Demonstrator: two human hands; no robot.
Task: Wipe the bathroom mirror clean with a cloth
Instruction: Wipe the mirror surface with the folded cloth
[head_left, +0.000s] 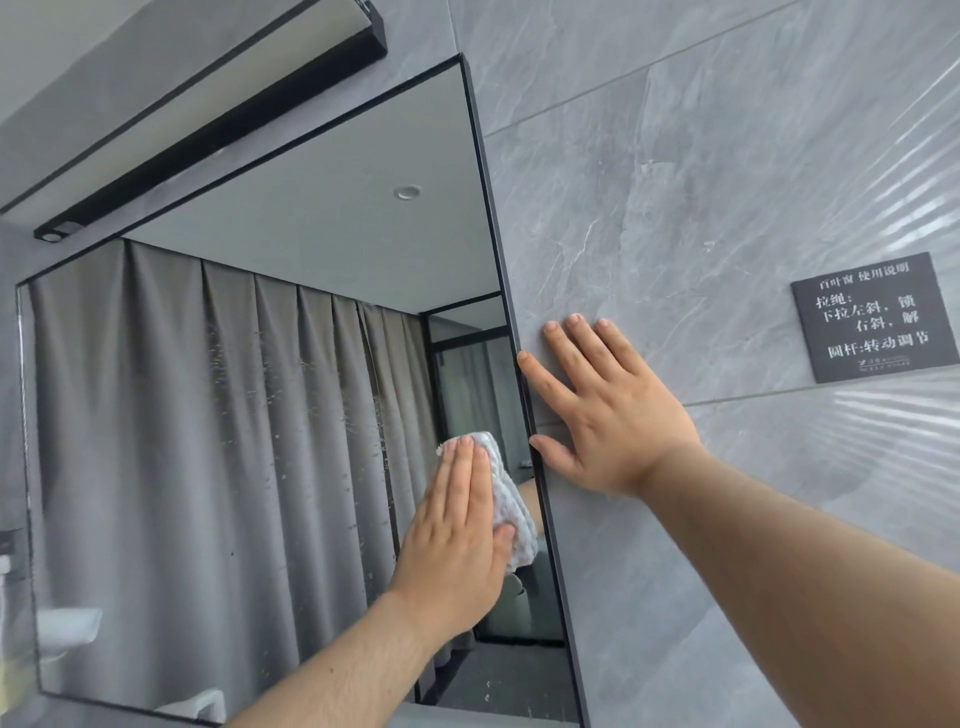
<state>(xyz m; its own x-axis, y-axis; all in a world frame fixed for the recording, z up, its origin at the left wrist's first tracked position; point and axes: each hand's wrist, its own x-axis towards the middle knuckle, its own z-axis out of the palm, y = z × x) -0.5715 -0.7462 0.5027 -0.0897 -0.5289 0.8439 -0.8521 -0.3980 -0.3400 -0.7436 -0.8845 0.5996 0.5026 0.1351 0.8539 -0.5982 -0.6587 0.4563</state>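
Evidently the wiping is under way but far from finished. The large rectangular black-framed bathroom mirror shows pale specks and streaky spots scattered across the middle of its glass, from about 12 o'clock of its centre down towards 5 o'clock, so I judge most of the surface is yet to be cleaned.

The folded white textured cloth lies flat against the glass at the mirror's 4 o'clock side, just beside the right frame edge. The left hand presses it there with 4 straight fingers held together, the thumb resting on the cloth's lower part. The glass right around the cloth looks clearer than the centre, though I cannot tell how much of that strip is done.

The right hand is spread flat on the grey marbled wall tile at the mirror's 3 o'clock, thumb and forefinger tips touching the frame, holding nothing.

Left to do, as I judge it: the spotted centre and the whole 9 o'clock half.
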